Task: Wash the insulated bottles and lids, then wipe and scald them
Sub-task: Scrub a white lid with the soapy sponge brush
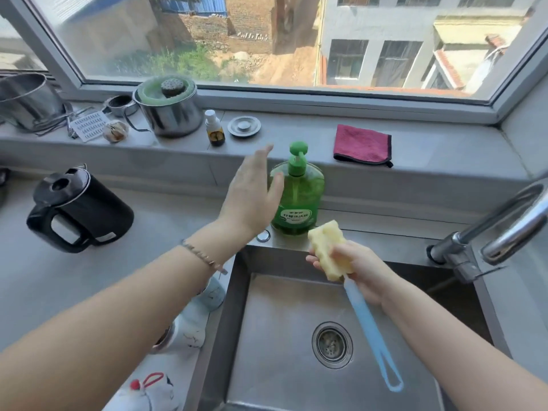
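Sink (267,321) below window (267,40); kettle (80,212) on counter (29,277); brush (327,247) in right hand (363,271)

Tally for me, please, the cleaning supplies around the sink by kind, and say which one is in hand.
Green plastic pump bottle of dish soap: 1
Yellow sponge brush with blue handle: 1, gripped by the right hand
Folded magenta cloth: 1
Total: 3
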A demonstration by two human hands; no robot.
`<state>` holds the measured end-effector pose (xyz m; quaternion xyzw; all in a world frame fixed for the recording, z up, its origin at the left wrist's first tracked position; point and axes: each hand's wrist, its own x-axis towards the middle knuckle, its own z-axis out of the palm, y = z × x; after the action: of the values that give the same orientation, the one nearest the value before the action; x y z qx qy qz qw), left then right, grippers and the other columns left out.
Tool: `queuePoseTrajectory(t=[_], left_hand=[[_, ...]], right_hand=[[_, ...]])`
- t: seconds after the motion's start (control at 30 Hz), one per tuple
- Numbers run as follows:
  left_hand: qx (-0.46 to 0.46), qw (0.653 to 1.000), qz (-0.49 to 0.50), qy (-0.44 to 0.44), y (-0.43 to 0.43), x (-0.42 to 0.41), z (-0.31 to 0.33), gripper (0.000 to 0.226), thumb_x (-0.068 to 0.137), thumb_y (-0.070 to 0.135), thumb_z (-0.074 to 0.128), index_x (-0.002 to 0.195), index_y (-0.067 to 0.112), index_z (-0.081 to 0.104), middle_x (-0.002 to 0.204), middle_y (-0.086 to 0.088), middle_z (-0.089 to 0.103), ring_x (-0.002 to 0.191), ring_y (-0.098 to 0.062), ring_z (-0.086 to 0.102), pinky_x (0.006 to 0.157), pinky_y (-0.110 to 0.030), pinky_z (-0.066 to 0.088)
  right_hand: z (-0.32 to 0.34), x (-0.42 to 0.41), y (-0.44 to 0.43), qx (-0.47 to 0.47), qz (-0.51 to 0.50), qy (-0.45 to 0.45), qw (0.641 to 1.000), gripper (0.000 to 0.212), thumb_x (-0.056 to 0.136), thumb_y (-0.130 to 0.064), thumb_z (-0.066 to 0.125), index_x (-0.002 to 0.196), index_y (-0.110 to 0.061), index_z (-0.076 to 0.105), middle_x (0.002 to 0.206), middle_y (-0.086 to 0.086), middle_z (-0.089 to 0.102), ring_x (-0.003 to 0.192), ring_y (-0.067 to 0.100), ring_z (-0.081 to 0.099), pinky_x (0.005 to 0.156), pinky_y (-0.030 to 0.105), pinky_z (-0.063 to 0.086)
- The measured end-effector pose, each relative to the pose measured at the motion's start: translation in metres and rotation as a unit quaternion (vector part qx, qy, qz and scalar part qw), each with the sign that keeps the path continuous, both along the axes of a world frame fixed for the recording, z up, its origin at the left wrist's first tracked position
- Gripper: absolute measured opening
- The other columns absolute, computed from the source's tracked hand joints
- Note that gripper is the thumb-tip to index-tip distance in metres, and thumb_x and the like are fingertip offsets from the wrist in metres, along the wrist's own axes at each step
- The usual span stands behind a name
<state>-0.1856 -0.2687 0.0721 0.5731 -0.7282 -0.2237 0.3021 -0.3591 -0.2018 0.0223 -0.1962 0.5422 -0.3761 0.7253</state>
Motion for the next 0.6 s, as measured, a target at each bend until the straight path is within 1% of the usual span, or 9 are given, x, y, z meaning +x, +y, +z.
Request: queuePoseTrajectory(t=[0.07, 0.13, 0.2, 0.27, 0.33, 0.37, 0.43, 0.53, 0.6], left_hand=[[0.024, 1.0, -0.004, 0.009, 0.057, 0.019, -0.009, 0.048, 0.095, 0.015, 0.047, 0.141, 0.013, 0.033, 0.138, 0.005, 0.036, 0.131, -0.004, 0.027, 0.099, 0.0, 0.01], [0.052, 0.998, -0.005, 0.016, 0.11, 0.037, -0.016, 0.041, 0.093, 0.013, 0.05, 0.134, 0.015, 0.043, 0.125, 0.015, 0.041, 0.119, 0.007, 0.032, 0.091, 0.009, 0.011], [0.096, 0.995, -0.002, 0.039, 0.154, 0.051, -0.026, 0.031, 0.092, 0.013, 0.052, 0.121, 0.022, 0.052, 0.113, 0.025, 0.047, 0.103, 0.019, 0.039, 0.086, 0.009, 0.019], [0.134, 0.989, 0.009, 0.062, 0.19, 0.059, -0.04, 0.025, 0.091, 0.013, 0.053, 0.107, 0.033, 0.055, 0.108, 0.029, 0.051, 0.101, 0.023, 0.043, 0.084, 0.006, 0.026], [0.155, 0.985, 0.032, 0.072, 0.219, 0.061, -0.056, 0.034, 0.09, 0.007, 0.055, 0.097, 0.04, 0.055, 0.107, 0.026, 0.055, 0.101, 0.021, 0.046, 0.082, 0.005, 0.029], [0.167, 0.982, 0.042, 0.072, 0.23, 0.06, -0.062, 0.037, 0.09, 0.005, 0.055, 0.094, 0.041, 0.055, 0.106, 0.024, 0.057, 0.101, 0.019, 0.047, 0.081, 0.005, 0.03], [0.19, 0.978, 0.052, 0.067, 0.246, 0.058, -0.07, 0.036, 0.09, 0.005, 0.055, 0.092, 0.041, 0.056, 0.103, 0.021, 0.06, 0.099, 0.013, 0.05, 0.078, 0.002, 0.034], [0.209, 0.974, 0.064, 0.064, 0.259, 0.055, -0.073, 0.031, 0.091, 0.008, 0.054, 0.091, 0.038, 0.058, 0.098, 0.015, 0.064, 0.094, 0.003, 0.054, 0.075, -0.005, 0.039], [0.209, 0.973, 0.07, 0.066, 0.264, 0.055, -0.072, 0.029, 0.091, 0.007, 0.054, 0.089, 0.036, 0.059, 0.096, 0.015, 0.065, 0.092, 0.004, 0.055, 0.074, -0.006, 0.04]], right_hand=[[-0.007, -0.006, 0.02, 0.006, 0.026, 0.026, 0.999, 0.033, 0.085, 0.015, 0.031, 0.104, 0.004, 0.055, 0.093, 0.015, 0.066, 0.06, 0.016, 0.066, 0.052, 0.022, 0.054], [-0.014, -0.011, 0.039, 0.014, 0.062, 0.052, 0.997, 0.035, 0.085, 0.012, 0.033, 0.111, -0.001, 0.052, 0.086, 0.01, 0.065, 0.051, 0.013, 0.052, 0.044, 0.021, 0.045], [-0.023, -0.016, 0.057, 0.044, 0.083, 0.029, 0.995, 0.023, 0.093, -0.012, 0.042, 0.114, -0.013, 0.052, 0.074, 0.008, 0.06, 0.049, 0.013, 0.043, 0.044, 0.021, 0.039], [-0.031, -0.017, 0.072, 0.072, 0.084, 0.014, 0.994, 0.031, 0.098, -0.04, 0.038, 0.11, -0.018, 0.056, 0.064, 0.003, 0.049, 0.046, 0.011, 0.036, 0.045, 0.019, 0.034], [-0.037, -0.015, 0.084, 0.067, 0.083, 0.053, 0.993, 0.032, 0.099, -0.039, 0.036, 0.095, -0.015, 0.056, 0.054, -0.003, 0.036, 0.041, 0.007, 0.027, 0.04, 0.016, 0.027], [-0.041, -0.013, 0.089, 0.064, 0.081, 0.077, 0.992, 0.03, 0.099, -0.035, 0.037, 0.084, -0.015, 0.052, 0.05, -0.006, 0.03, 0.039, 0.006, 0.023, 0.037, 0.014, 0.024], [-0.046, -0.01, 0.099, 0.089, 0.064, 0.113, 0.987, 0.036, 0.099, -0.036, 0.039, 0.068, -0.017, 0.041, 0.043, -0.008, 0.025, 0.033, 0.006, 0.022, 0.034, 0.012, 0.021], [-0.052, -0.013, 0.109, 0.141, 0.061, 0.146, 0.977, 0.048, 0.095, -0.051, 0.039, 0.057, -0.021, 0.036, 0.037, -0.008, 0.026, 0.027, 0.006, 0.023, 0.034, 0.008, 0.017], [-0.057, -0.016, 0.113, 0.14, 0.06, 0.162, 0.975, 0.052, 0.092, -0.055, 0.042, 0.053, -0.02, 0.037, 0.037, -0.007, 0.025, 0.026, 0.006, 0.018, 0.036, 0.008, 0.011]])
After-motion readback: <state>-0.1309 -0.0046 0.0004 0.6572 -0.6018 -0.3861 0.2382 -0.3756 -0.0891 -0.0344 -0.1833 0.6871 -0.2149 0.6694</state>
